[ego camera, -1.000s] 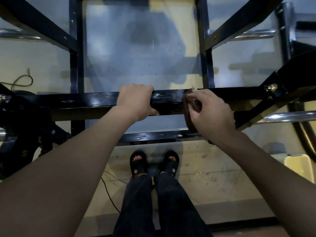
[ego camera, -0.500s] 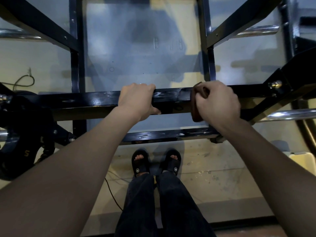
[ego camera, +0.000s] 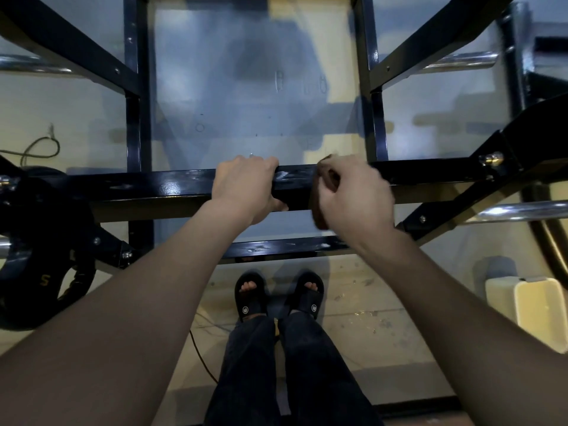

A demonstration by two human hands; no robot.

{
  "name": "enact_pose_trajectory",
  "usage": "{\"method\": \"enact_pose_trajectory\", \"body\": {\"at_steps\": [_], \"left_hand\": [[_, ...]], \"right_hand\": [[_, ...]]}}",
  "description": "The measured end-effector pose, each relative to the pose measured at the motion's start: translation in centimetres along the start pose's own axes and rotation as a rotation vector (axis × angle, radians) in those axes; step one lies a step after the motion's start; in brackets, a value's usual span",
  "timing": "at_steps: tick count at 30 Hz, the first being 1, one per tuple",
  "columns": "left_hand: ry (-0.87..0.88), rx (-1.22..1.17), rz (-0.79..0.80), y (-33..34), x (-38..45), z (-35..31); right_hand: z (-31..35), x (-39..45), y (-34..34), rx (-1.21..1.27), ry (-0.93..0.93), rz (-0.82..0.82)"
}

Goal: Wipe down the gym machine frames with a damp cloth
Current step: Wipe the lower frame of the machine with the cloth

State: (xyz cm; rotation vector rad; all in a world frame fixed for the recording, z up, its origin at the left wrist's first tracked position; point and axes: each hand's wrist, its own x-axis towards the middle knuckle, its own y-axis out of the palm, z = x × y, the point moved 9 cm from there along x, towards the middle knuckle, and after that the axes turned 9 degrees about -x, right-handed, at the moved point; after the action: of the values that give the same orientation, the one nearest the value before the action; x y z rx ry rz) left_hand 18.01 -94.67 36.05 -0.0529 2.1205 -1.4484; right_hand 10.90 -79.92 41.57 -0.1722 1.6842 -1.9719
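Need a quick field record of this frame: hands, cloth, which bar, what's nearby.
left hand: left hand grips the black crossbar, fingers curled over its top
right hand: right hand holds the brown cloth against the same bar, blurred
cloth: wrapped over the bar's top and front
gap between hands: short bare stretch of bar with pale smears
lower bar: second black bar, untouched
floor: cream container at right, weight plate at left
feet: black sandals below the bars

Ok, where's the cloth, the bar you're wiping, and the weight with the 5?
cloth (ego camera: 320,217): head view, brown edge below the right hand.
bar (ego camera: 172,187): head view, shiny top face, left of the hands.
weight plate (ego camera: 46,279): head view, on the gold 5.
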Motion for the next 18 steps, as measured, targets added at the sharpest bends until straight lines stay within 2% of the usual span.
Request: {"method": "enact_pose_trajectory", "body": {"at_steps": [3,4,7,9,10,14,16,18], "left_hand": [[0.009,-0.001,-0.008,0.0,0.0,-0.1],[0.004,0.002,-0.004,0.0,-0.1,0.0],[-0.007,0.007,0.011,0.0,-0.2,0.0],[-0.006,0.008,0.007,0.0,-0.1,0.0],[-0.008,0.004,0.003,0.0,-0.1,0.1],[-0.003,-0.008,-0.008,0.0,-0.1,0.0],[0.001,-0.005,-0.005,0.1,-0.2,0.0],[-0.004,0.009,0.001,0.1,-0.2,0.1]], "right_hand": [[0.8,-2.8,-0.1,-0.005,-0.145,0.027],[-0.3,-2.9,-0.8,-0.007,-0.115,0.011],[-4.1,-0.6,-1.7,0.005,0.124,0.006],[-3.3,0.7,-1.3,0.001,0.186,0.007],[-1.9,0.7,-0.9,0.008,0.156,0.006],[2.5,-2.8,0.2,0.020,-0.172,0.025],[-0.3,-3.1,-1.1,0.015,-0.099,-0.001],[-3.6,-1.6,-1.6,0.045,0.087,-0.009]]}}
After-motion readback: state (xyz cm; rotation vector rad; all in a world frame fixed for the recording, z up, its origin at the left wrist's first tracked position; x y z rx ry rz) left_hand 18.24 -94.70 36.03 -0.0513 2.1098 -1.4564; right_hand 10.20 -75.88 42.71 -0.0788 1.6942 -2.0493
